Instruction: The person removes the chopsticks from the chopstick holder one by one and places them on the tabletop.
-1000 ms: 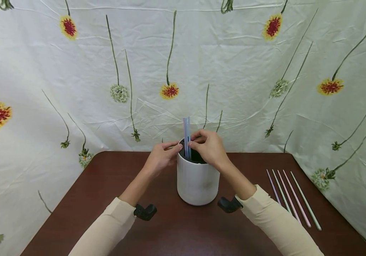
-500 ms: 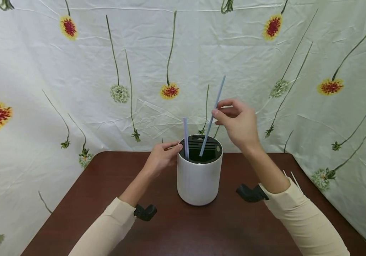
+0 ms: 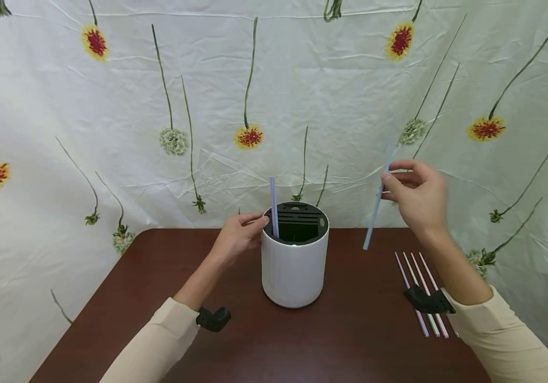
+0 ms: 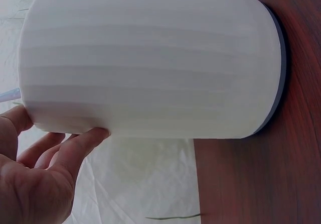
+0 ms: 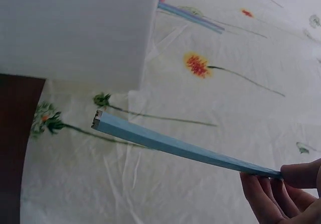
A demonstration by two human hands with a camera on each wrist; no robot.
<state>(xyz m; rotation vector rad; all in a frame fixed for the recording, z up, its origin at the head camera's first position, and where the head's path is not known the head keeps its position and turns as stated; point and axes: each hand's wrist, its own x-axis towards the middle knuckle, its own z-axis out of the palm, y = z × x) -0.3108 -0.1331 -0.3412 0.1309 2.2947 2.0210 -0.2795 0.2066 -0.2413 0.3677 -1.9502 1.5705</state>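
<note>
A white cylindrical utensil holder [image 3: 293,274] with a black slotted top stands upright on the table. My left hand [image 3: 237,238] holds its upper left side, thumb at the rim and fingers against the wall, as the left wrist view also shows. Purple-blue chopsticks [image 3: 274,207] stand upright in the holder beside the thumb. To the right, in the air and apart from the holder, my right hand [image 3: 420,197] pinches a light blue chopstick [image 5: 170,146] between thumb and fingers. The chopstick is tilted, its square end pointing down.
Several pastel chopsticks [image 3: 405,272] lie side by side on the right of the dark wooden table [image 3: 350,346], partly hidden by the right wrist's black camera [image 3: 428,300]. A white flowered cloth [image 3: 216,106] hangs behind the table.
My right hand has lifted the blue chopstick up out of the holder and carried it to the right. My left hand has stayed at the rim. The head view has shifted slightly.
</note>
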